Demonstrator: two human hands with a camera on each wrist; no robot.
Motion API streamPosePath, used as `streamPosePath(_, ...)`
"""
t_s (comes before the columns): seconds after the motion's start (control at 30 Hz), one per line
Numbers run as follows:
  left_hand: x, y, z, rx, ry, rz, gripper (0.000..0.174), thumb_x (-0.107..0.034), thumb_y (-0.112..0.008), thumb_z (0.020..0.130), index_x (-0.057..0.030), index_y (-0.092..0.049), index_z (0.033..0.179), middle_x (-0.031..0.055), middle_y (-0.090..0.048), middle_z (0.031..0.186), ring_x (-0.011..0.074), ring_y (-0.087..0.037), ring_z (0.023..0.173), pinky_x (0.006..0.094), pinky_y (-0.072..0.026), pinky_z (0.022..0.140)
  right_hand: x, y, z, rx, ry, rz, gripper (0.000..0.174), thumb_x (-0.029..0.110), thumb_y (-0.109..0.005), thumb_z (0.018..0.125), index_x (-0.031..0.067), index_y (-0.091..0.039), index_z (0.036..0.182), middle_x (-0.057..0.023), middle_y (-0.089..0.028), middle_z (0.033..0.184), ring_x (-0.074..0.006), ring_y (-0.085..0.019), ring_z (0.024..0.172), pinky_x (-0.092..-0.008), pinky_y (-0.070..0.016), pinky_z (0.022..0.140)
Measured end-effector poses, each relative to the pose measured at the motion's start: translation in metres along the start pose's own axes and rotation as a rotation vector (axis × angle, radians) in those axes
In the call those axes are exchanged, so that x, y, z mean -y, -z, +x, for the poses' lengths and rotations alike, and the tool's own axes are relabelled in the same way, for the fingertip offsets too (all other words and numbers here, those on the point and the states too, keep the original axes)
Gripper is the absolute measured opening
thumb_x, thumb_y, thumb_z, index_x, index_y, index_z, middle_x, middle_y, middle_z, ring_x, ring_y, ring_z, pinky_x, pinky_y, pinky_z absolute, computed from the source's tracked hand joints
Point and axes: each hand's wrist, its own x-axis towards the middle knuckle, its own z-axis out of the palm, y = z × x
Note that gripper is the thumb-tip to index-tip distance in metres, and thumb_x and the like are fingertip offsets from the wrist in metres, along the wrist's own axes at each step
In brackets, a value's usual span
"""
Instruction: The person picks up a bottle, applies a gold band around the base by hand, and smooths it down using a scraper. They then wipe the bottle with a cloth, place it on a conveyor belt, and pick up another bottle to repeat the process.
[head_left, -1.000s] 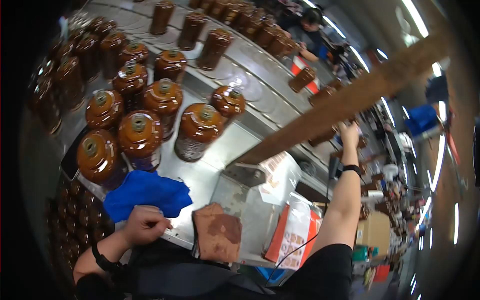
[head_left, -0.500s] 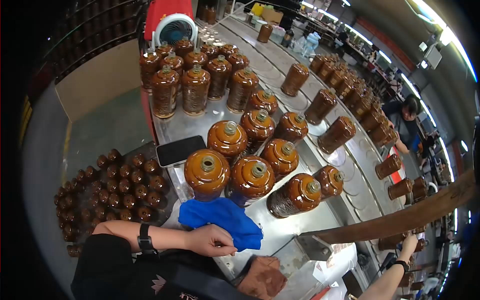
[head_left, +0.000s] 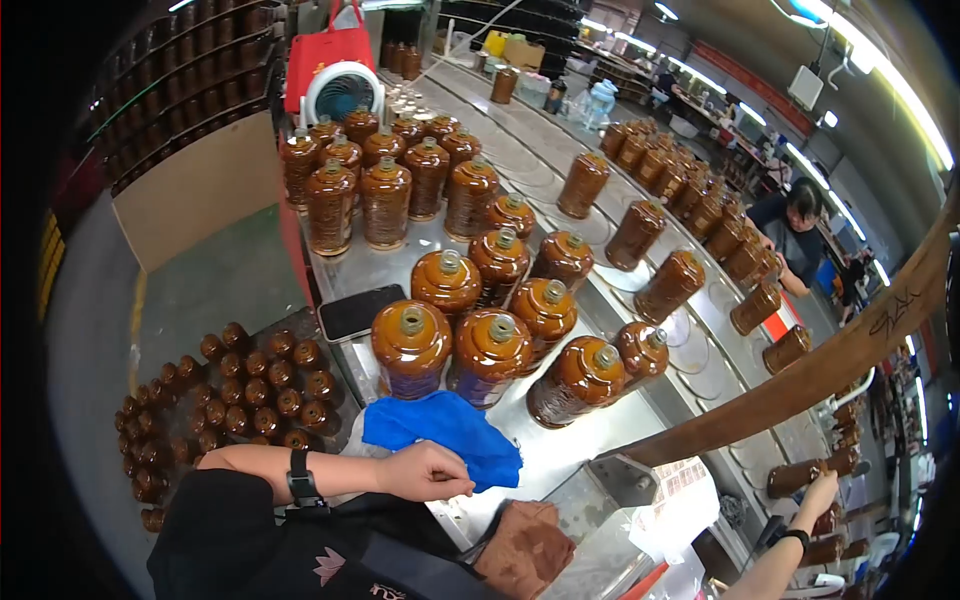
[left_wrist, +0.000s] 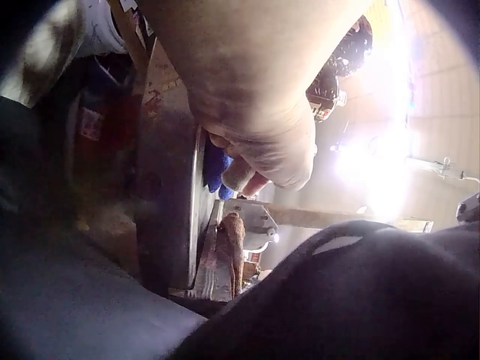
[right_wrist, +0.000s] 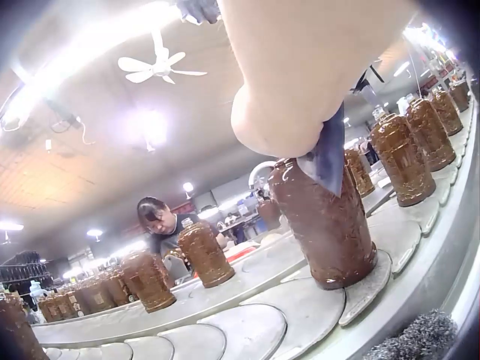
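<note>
My left hand (head_left: 428,471) rests at the table's front edge, loosely curled, against a crumpled blue cloth (head_left: 445,430). Over the conveyor, far right, my right hand (head_left: 822,492) grips the top of a glossy brown bottle (right_wrist: 326,232). That bottle stands upright on a conveyor plate, its neck hidden behind the hand. A dark blue cloth (right_wrist: 330,154) hangs down between this hand and the bottle. Several amber-brown bottles with bare glass necks, one a front bottle (head_left: 410,345), stand on the metal table beyond my left hand.
A wooden beam (head_left: 790,395) slants between table and conveyor. A phone (head_left: 360,312) lies at the table's left edge, and a brown rag (head_left: 527,550) near my body. More bottles (head_left: 230,390) stand low at left. Across the conveyor, a person (head_left: 790,235) bends over other bottles.
My head view has swung left, bringing the fan, red bag and low bottles into sight. The left hand stays by the blue cloth; the right stays over the conveyor.
</note>
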Motion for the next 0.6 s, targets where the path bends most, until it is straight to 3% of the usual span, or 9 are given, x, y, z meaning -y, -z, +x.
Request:
streamPosePath(0.07,0.002,-0.004,-0.001,-0.022,-0.009,-0.005,0.015,-0.014,-0.067,0.097,-0.0034,-0.078,0.095,0.0054,-0.063,0.069,0.0124,-0.052,0.056,0.0303,-0.0392,0.052,-0.001,0.009,0.003,0.104,-0.052,0.318,0.037,0.039,-0.073,0.091,0.0018,-0.073,0.089,-0.0165,-0.074,0.084,-0.0295,-0.073,0.074,-0.0419,-0.0572,0.062)
streamPosePath(0.13,0.004,-0.001,-0.002,-0.035,-0.032,-0.013,0.015,-0.014,-0.067,0.097,-0.0033,-0.078,0.095,0.0055,-0.063,0.069,0.0125,-0.051,0.056,0.03,-0.0393,0.052,-0.006,-0.007,0.002,0.329,-0.379,1.003,0.039,0.04,-0.071,0.092,0.0021,-0.076,0.091,-0.0168,-0.074,0.085,-0.0278,-0.073,0.074,-0.0401,-0.0564,0.062)
streamPosePath(0.17,0.005,-0.001,-0.002,-0.016,-0.019,0.011,0.018,-0.017,-0.067,0.098,-0.0024,-0.077,0.095,0.0054,-0.068,0.075,0.0112,-0.059,0.06,0.028,-0.0438,0.055,-0.018,-0.029,0.01,0.292,-0.197,0.476,0.043,0.045,-0.066,0.094,0.0031,-0.077,0.093,-0.0161,-0.075,0.089,-0.026,-0.074,0.075,-0.0396,-0.0568,0.061)
streamPosePath(0.33,0.004,-0.004,-0.002,0.005,0.001,0.067,0.02,-0.019,-0.067,0.098,-0.0017,-0.076,0.094,0.0052,-0.073,0.081,0.0099,-0.066,0.065,0.0262,-0.0489,0.058,-0.022,-0.07,-0.02,0.067,-0.225,0.374,0.042,0.044,-0.062,0.096,0.0047,-0.077,0.094,-0.016,-0.076,0.09,-0.027,-0.074,0.075,-0.0395,-0.0573,0.061)
streamPosePath(0.4,0.006,-0.006,-0.002,-0.04,-0.085,0.059,0.015,-0.014,-0.068,0.097,-0.0028,-0.077,0.096,0.0047,-0.068,0.076,0.0099,-0.054,0.059,0.0281,-0.0412,0.054,-0.028,-0.067,-0.022,-0.047,-0.24,0.316,0.042,0.044,-0.06,0.097,0.0055,-0.077,0.094,-0.016,-0.076,0.091,-0.0275,-0.074,0.076,-0.0394,-0.0575,0.061)
streamPosePath(0.47,0.005,-0.005,-0.003,-0.03,-0.091,0.067,0.014,-0.014,-0.069,0.096,-0.0028,-0.077,0.095,0.0047,-0.069,0.077,0.0099,-0.055,0.059,0.0279,-0.0416,0.054,-0.025,-0.045,-0.028,-0.211,-0.164,0.416,0.032,0.035,-0.061,0.096,0.0061,-0.075,0.095,-0.0134,-0.074,0.091,-0.0311,-0.072,0.084,-0.0391,-0.0584,0.074)
streamPosePath(0.53,0.005,-0.005,-0.002,0.017,-0.096,0.056,0.014,-0.014,-0.069,0.096,-0.0028,-0.077,0.095,0.0047,-0.069,0.077,0.0098,-0.055,0.06,0.0277,-0.042,0.054,-0.025,0.061,-0.026,0.174,0.038,0.252,0.026,0.027,-0.057,0.096,0.0062,-0.072,0.1,-0.016,-0.073,0.093,-0.0311,-0.071,0.086,-0.0413,-0.0569,0.076)
streamPosePath(0.57,0.004,-0.004,-0.002,0.024,-0.077,0.066,0.013,-0.014,-0.07,0.095,-0.0028,-0.077,0.094,0.0049,-0.07,0.077,0.0097,-0.056,0.06,0.0276,-0.0421,0.054,-0.039,0.037,-0.019,-0.018,0.072,0.311,0.035,0.036,-0.054,0.098,0.0073,-0.075,0.096,-0.0184,-0.073,0.091,-0.034,-0.071,0.086,-0.0436,-0.0563,0.076)
streamPosePath(0.6,0.003,-0.002,-0.001,0.025,-0.062,0.079,0.013,-0.013,-0.07,0.094,-0.0029,-0.077,0.094,0.005,-0.07,0.078,0.0096,-0.056,0.061,0.0275,-0.0423,0.055,-0.03,0.092,-0.019,0.119,-0.01,0.319,0.045,0.044,-0.051,0.1,0.0083,-0.076,0.094,-0.0192,-0.074,0.091,-0.0367,-0.072,0.084,-0.0456,-0.0558,0.077)
